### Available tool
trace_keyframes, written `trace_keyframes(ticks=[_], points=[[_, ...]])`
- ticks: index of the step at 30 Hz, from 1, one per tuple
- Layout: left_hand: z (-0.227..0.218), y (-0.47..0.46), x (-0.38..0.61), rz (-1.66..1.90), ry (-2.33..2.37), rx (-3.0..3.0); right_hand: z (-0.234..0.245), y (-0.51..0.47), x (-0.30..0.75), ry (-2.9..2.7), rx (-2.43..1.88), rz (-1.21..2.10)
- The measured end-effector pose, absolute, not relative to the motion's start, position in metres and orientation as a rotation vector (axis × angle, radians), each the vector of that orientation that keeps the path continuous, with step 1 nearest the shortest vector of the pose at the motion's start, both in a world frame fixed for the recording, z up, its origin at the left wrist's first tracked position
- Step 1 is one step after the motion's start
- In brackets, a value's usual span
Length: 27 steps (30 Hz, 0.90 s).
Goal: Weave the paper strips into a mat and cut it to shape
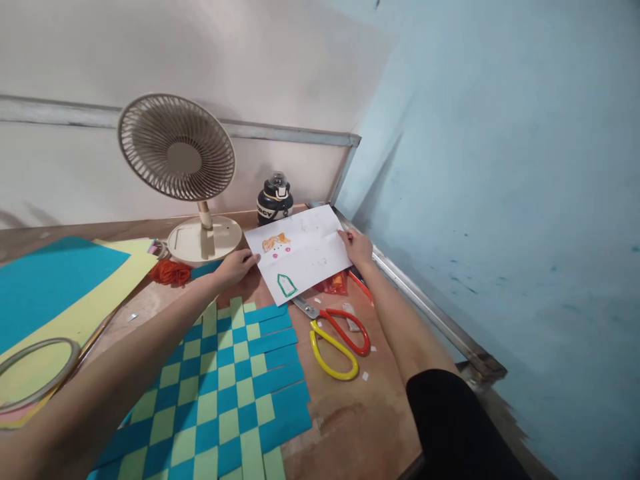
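Left hand and right hand sit at opposite ends of a folded white paper sheet, its long axis running between them, the fingers apparently pinching its edges.

Paper sheet: white paper, smooth, matt.
Scissors: glossy plastic handles, metal blades.
Woven mat: matt paper strips, blue and green.

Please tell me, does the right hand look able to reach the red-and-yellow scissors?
Probably yes: the right hand is close by, and nothing covers the red-and-yellow scissors, though it would have to leave the white paper sheet it touches.
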<state>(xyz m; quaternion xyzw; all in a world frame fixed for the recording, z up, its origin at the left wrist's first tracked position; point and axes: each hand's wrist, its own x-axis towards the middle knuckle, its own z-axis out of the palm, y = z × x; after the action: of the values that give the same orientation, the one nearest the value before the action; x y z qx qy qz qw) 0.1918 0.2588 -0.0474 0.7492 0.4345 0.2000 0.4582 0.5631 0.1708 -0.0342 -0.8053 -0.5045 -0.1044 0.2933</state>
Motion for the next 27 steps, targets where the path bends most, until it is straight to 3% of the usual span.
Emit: trace_keyframes(ticks=[10, 14, 22, 27], points=[[-0.011, 0.249, 0.172, 0.676, 1.199, 1.9, 0.018, 0.15, 0.562, -1.3, -2.062, -0.374], [0.012, 0.239, 0.145, 0.73, 1.269, 1.945, 0.034, 0.131, 0.548, -1.288, -1.785, -0.514], [0.031, 0.193, 0.097, 0.728, 1.261, 2.027, 0.029, 0.069, 0.466, -1.637, -1.576, -0.356], [0.045, 0.148, 0.074, 0.656, 1.233, 2.092, 0.02, 0.037, 0.419, -1.88, -1.659, -0.243]])
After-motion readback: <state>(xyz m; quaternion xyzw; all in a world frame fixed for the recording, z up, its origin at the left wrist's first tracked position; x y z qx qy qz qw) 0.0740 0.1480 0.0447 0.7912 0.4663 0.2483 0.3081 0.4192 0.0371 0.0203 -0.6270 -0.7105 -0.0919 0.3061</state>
